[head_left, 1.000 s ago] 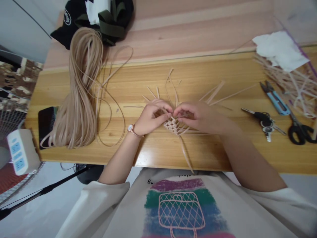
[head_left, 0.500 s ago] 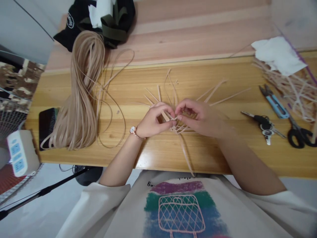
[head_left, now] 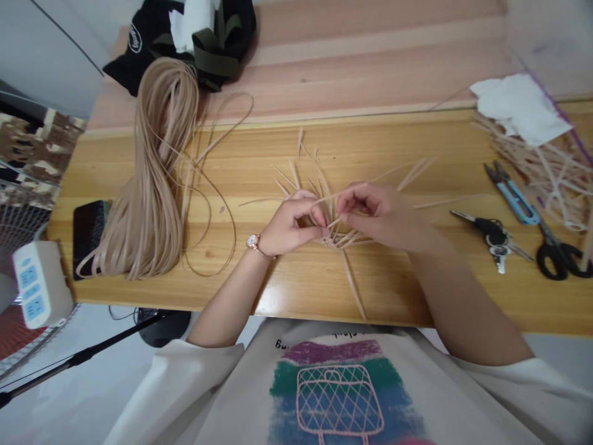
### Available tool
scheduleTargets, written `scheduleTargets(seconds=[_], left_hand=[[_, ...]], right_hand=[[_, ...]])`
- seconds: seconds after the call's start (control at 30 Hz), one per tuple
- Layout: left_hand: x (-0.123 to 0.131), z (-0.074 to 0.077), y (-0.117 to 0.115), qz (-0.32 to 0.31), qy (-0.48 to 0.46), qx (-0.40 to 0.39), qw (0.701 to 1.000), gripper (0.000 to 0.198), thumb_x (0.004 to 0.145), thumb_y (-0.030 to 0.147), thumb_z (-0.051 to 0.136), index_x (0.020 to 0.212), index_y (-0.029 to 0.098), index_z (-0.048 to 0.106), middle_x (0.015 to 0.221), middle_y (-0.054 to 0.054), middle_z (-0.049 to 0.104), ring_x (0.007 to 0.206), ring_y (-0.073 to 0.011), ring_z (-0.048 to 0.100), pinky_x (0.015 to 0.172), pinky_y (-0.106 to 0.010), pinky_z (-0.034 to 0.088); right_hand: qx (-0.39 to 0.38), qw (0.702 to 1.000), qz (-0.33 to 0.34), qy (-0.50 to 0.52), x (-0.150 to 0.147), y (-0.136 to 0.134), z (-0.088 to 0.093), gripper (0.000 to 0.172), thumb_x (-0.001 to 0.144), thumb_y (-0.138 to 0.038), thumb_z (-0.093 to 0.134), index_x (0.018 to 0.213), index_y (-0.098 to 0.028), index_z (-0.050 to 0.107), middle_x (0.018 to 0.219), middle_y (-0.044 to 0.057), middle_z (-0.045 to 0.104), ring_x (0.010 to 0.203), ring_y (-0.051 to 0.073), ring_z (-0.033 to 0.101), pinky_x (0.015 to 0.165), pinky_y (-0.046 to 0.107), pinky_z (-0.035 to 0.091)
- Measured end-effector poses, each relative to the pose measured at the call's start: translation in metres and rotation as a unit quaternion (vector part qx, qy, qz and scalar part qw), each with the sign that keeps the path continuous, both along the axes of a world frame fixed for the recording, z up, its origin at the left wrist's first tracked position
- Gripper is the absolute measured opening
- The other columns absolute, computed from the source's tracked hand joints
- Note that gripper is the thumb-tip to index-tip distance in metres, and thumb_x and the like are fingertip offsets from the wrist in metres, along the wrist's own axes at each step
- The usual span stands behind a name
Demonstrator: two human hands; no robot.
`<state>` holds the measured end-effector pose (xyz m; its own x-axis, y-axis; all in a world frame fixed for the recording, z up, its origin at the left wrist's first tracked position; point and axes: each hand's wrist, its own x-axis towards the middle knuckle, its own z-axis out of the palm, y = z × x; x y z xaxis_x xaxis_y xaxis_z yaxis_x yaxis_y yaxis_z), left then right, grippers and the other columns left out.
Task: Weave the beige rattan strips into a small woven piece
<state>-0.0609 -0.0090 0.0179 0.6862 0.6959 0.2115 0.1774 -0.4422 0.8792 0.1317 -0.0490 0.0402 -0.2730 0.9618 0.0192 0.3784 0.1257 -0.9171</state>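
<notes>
A small piece of weaving [head_left: 331, 240] made of beige flat strips lies in front of me on the table, its loose ends fanning out on all sides. My left hand [head_left: 299, 224], with a watch [head_left: 252, 241] on the wrist, pinches the weaving at its left side between thumb and forefinger. Just to the right, my right hand [head_left: 373, 213] is closed in a pinch on one beige strip [head_left: 334, 222] of the same weaving. One long strip [head_left: 353, 284] hangs toward the table's front edge. The palms hide part of the woven middle.
A big hank of beige strip [head_left: 157, 173] lies at the left, partly over a phone [head_left: 88, 232]. At the right are keys [head_left: 498, 238], blue thread snips [head_left: 514, 194], black-handled scissors [head_left: 558, 256], a strip pile [head_left: 546, 167] and white tissue [head_left: 521, 105]. A black bag [head_left: 152, 31] sits behind.
My right hand has drawn slightly right, away from my left hand, pulling the strip between them. The loose ends of the weaving have shifted a little.
</notes>
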Motion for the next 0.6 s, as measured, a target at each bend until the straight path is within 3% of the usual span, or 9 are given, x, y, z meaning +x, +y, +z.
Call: scheduleTargets(seconds=[0.13, 0.37, 0.6], left_hand=[[0.000, 0.003, 0.001, 0.026, 0.001, 0.041, 0.999, 0.029, 0.085, 0.038, 0.051, 0.066, 0.019, 0.062, 0.070, -0.004, 0.065, 0.077, -0.0170, 0.056, 0.084, -0.037, 0.041], [0.002, 0.003, -0.005, 0.117, 0.062, 0.143, 0.981, 0.032, 0.087, 0.036, 0.046, 0.063, 0.018, 0.057, 0.070, -0.004, 0.062, 0.080, -0.0179, 0.053, 0.080, -0.036, 0.039], [0.005, -0.002, -0.005, 0.139, 0.078, 0.138, 0.978, 0.033, 0.090, 0.034, 0.041, 0.063, 0.018, 0.052, 0.067, -0.004, 0.058, 0.078, -0.0175, 0.051, 0.078, -0.035, 0.038]], right_hand=[[-0.021, 0.999, -0.006, -0.049, -0.003, -0.002, 0.005, 0.010, 0.070, -0.015, 0.052, 0.075, -0.016, 0.060, 0.058, -0.004, 0.048, 0.053, 0.008, 0.043, 0.051, 0.022, 0.031], [-0.112, 0.988, 0.064, -0.079, -0.010, -0.005, 0.008, 0.021, 0.076, -0.036, 0.059, 0.075, -0.016, 0.065, 0.044, -0.008, 0.031, 0.041, 0.004, 0.022, 0.041, 0.021, 0.015], [-0.166, 0.982, 0.077, -0.049, -0.014, -0.001, 0.006, 0.027, 0.072, -0.042, 0.062, 0.068, -0.015, 0.062, 0.046, -0.007, 0.041, 0.042, 0.005, 0.029, 0.042, 0.020, 0.019]])
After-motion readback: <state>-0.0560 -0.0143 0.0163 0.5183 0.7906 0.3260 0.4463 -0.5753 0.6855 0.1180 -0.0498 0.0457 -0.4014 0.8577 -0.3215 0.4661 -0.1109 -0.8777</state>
